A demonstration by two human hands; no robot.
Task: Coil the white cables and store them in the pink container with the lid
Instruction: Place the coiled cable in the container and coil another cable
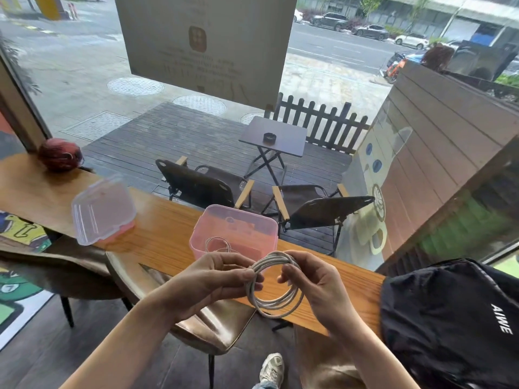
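A white cable (276,300) is wound into a round coil of several loops, held above the near edge of the wooden counter (163,234). My left hand (216,279) pinches the coil's left side. My right hand (314,279) holds its top right, fingers curled through the loops. Just behind the hands stands the open pink container (254,228), with another thin white cable (217,244) coiled inside. Its clear lid (102,210) lies tilted on the counter to the left.
A black backpack (452,327) sits on the counter at the right. A dark red round object (60,154) rests at the counter's far left. Brown chairs (222,324) stand below the counter. A window fills the view ahead.
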